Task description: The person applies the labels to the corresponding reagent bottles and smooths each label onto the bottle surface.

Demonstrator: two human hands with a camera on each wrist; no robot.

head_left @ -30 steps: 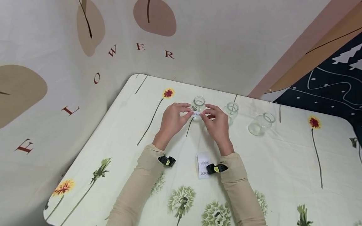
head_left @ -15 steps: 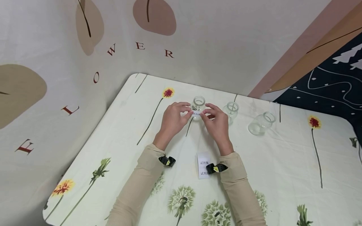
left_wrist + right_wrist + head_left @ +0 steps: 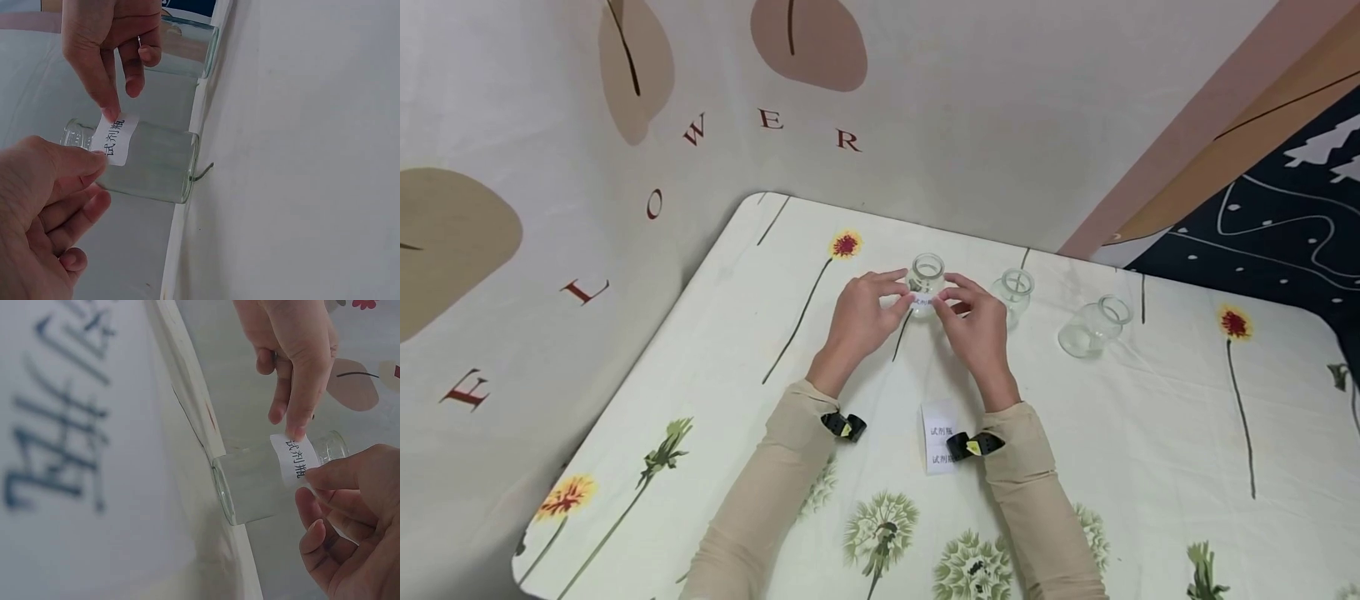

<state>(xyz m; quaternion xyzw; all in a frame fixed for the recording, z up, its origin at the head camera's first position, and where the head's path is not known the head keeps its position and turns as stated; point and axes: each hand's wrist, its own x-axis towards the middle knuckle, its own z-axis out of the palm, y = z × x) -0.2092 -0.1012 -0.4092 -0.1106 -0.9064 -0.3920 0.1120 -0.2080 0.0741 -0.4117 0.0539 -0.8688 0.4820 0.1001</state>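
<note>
A clear glass jar (image 3: 928, 279) stands upright on the table at the centre of the head view, its mouth open. Across its near side lies a small white label (image 3: 922, 300) with printed dark characters. My left hand (image 3: 867, 317) pinches the label's left end between thumb and finger. The opposite end is pinched by my right hand (image 3: 977, 327). In the left wrist view, the label (image 3: 117, 140) lies over the jar's wall (image 3: 156, 165) near the neck, slightly curved. Whether it sticks to the glass along its whole length I cannot tell.
Right of the hands are a second glass jar (image 3: 1015, 300), partly hidden by the right hand, and a third jar (image 3: 1086, 332), tilted in view. A white label sheet (image 3: 938, 418) lies partly under the right wrist's strap. A flower-patterned cloth covers the table (image 3: 1135, 433).
Both hands keep their hold on the label at the jar with hardly any movement. The head view has shifted very slightly.
</note>
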